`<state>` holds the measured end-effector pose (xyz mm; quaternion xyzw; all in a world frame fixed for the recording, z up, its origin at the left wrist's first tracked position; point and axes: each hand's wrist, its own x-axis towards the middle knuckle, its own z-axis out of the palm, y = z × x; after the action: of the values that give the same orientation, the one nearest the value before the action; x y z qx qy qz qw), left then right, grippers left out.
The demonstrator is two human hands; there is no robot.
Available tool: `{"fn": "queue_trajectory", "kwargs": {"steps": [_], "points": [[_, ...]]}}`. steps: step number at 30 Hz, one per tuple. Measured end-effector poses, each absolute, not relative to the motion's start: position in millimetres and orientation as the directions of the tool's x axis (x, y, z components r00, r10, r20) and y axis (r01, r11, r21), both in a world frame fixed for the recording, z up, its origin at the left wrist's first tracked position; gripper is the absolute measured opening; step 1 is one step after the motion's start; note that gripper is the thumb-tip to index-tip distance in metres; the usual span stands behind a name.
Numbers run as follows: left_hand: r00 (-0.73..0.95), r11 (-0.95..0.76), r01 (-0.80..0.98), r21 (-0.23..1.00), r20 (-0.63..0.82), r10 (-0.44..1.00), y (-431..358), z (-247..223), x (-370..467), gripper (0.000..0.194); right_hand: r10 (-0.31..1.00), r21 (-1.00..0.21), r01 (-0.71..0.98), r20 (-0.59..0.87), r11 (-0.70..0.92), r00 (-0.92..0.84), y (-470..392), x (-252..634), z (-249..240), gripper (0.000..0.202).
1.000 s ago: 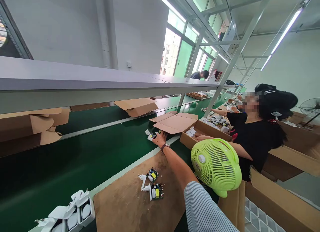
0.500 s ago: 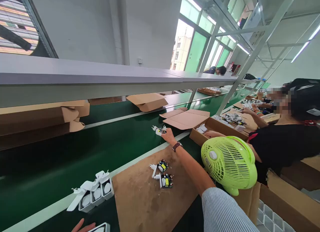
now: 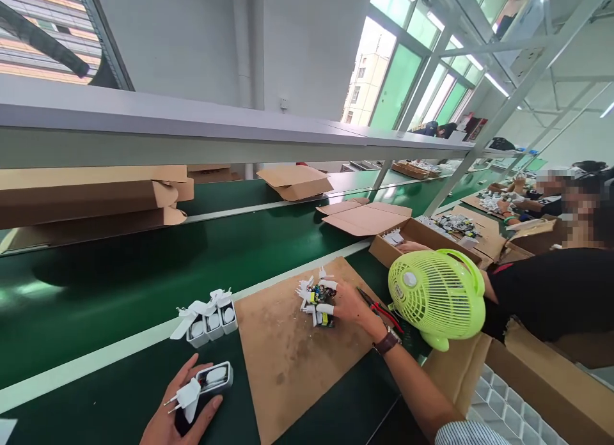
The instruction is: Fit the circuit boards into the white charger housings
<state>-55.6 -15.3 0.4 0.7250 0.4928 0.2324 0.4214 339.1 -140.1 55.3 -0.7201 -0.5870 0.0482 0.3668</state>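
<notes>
At the lower left, my left hand point(image 3: 185, 400) is closed around a white adapter case point(image 3: 215, 376). A white two-pin plug cover point(image 3: 187, 397) hangs from it on the near side. On the brown cardboard sheet point(image 3: 283, 374), my right hand point(image 3: 352, 304), with white fingertip covers, has thumb and finger around a cluster of small circuit boards point(image 3: 319, 298) with white plug pieces attached. Left of the sheet stands a row of 3 white adapter cases point(image 3: 211, 323), their plug covers lying over the rims.
Red-handled pliers point(image 3: 381, 311) lie beside my right wrist. A lime-green fan point(image 3: 436, 298) stands to the right. Beyond it, a co-worker point(image 3: 556, 291) reaches into a cardboard box point(image 3: 407, 237). Folded cartons point(image 3: 96, 199) lie at the far left, under a long shelf point(image 3: 240, 132).
My right hand has come back from the belt to the cardboard, bringing its boards beside those lying there. My left hand has risen into view with the adapter case.
</notes>
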Motion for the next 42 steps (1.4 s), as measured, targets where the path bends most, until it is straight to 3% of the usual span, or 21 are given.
{"fn": "queue_trajectory", "kwargs": {"steps": [4,8,14,17,30,36,42], "points": [[0.476,-0.236,0.515,0.824,-0.046,0.878,-3,-7,-61,0.062,0.852,-0.538,0.843,0.437,-0.009,0.288,-150,335,89,0.037],[0.467,-0.25,0.444,0.86,0.015,0.884,-8,-3,-60,0.069,0.822,-0.522,0.847,0.524,0.102,0.224,-138,295,105,0.034],[0.473,-0.197,0.24,0.951,0.063,0.879,-18,-1,-60,0.065,0.874,-0.474,0.761,0.415,0.443,-0.251,-107,189,60,0.041],[0.459,-0.181,0.156,0.971,0.091,0.884,-18,1,-61,0.065,0.849,-0.449,0.73,0.384,0.516,-0.363,-92,163,34,0.041],[0.556,-0.238,0.039,0.97,0.177,0.812,-23,2,-61,0.095,0.808,-0.513,0.661,0.531,0.548,-0.258,-82,154,6,0.036],[0.529,-0.246,0.08,0.966,0.168,0.832,-25,3,-59,0.089,0.813,-0.547,0.63,0.523,0.551,-0.258,-82,152,3,0.04],[0.481,-0.433,0.08,0.898,0.346,0.806,-28,0,-61,0.091,0.811,-0.541,0.63,0.516,0.558,-0.276,-86,151,5,0.04]]}}
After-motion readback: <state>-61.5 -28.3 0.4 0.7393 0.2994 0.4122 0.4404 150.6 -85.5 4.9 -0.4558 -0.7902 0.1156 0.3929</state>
